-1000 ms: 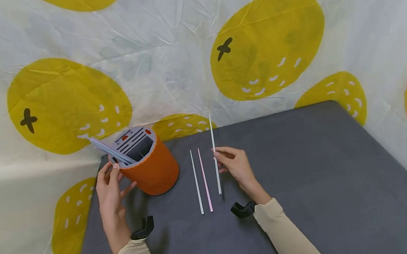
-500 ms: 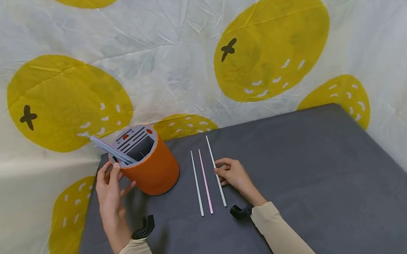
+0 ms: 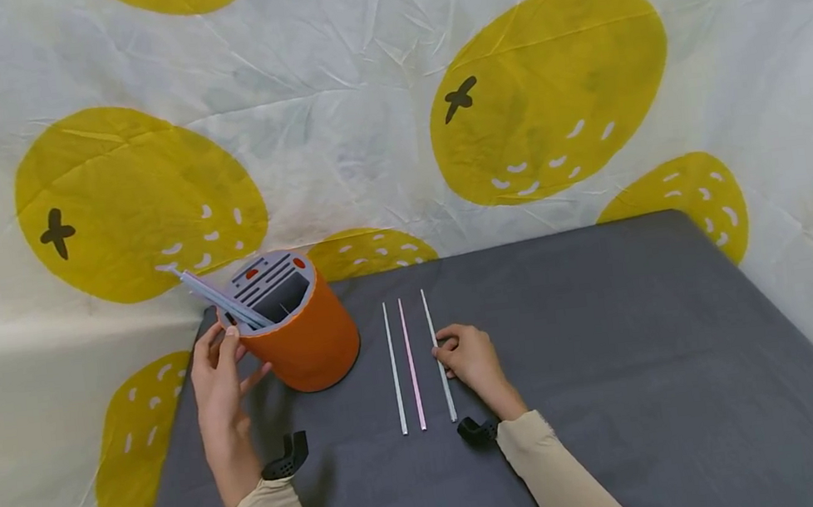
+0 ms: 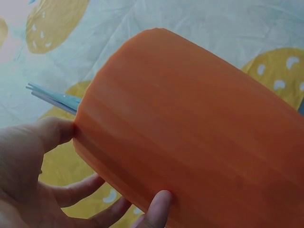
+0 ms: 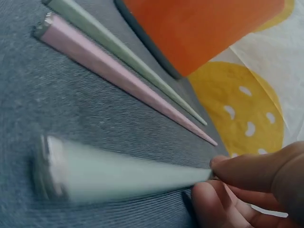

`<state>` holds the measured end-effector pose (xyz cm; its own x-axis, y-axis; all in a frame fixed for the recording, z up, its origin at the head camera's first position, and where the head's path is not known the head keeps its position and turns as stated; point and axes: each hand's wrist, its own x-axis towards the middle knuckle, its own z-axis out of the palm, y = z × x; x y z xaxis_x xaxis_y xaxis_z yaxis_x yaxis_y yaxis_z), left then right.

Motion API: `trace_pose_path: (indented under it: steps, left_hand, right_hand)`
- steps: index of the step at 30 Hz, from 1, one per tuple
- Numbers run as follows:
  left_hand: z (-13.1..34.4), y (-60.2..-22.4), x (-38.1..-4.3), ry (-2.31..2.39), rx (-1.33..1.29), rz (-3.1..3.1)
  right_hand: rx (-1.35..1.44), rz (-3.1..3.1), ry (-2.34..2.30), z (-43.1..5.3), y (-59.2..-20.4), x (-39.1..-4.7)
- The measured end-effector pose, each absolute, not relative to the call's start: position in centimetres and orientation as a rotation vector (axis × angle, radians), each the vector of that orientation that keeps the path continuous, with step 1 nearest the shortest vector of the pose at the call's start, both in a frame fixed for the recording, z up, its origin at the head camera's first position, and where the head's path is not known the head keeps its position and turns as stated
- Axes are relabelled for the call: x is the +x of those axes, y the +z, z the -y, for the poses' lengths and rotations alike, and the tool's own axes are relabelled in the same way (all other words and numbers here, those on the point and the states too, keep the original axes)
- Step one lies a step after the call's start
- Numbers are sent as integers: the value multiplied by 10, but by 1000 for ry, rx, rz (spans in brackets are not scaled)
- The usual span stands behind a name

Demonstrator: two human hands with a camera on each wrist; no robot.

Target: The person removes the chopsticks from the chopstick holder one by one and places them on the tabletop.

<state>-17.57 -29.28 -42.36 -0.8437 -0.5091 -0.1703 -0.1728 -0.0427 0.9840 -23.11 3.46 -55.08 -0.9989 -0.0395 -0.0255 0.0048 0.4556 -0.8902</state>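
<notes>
My left hand (image 3: 218, 400) grips the rim and side of an orange cylindrical utensil holder (image 3: 319, 343), thumb at the rim. Several pale chopsticks (image 3: 223, 298) lean out of the holder's left side. With thumb and fingers, my right hand (image 3: 475, 363) pinches a pale green chopstick (image 3: 448, 395) about its middle. The thick end of that chopstick looks blurred in the right wrist view; whether it touches the table cannot be told. To its left lie a pink chopstick (image 3: 412, 370) and another pale green chopstick (image 3: 394, 372), side by side and roughly parallel.
A dark grey cloth covers the table (image 3: 615, 363). Right behind the table's far edge hangs a white curtain (image 3: 342, 152) printed with yellow fruit shapes. The holder stands near the table's back left corner.
My right hand has come down and towards me with the pale green chopstick, which has gone from upright to lying nearly alongside the other two. My left hand stays on the holder.
</notes>
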Motion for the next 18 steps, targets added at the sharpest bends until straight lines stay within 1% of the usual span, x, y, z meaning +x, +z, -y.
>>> trace_pose_path:
  steps: [12,18]
  left_hand:
    - [291,-425,-175,-1957,727,1984]
    - [291,-426,-177,-1967,724,1944]
  right_hand:
    - [-61,-2703,-1584,-34,-551,-228]
    - [-46,-2657,-1593,-33,-544,-230]
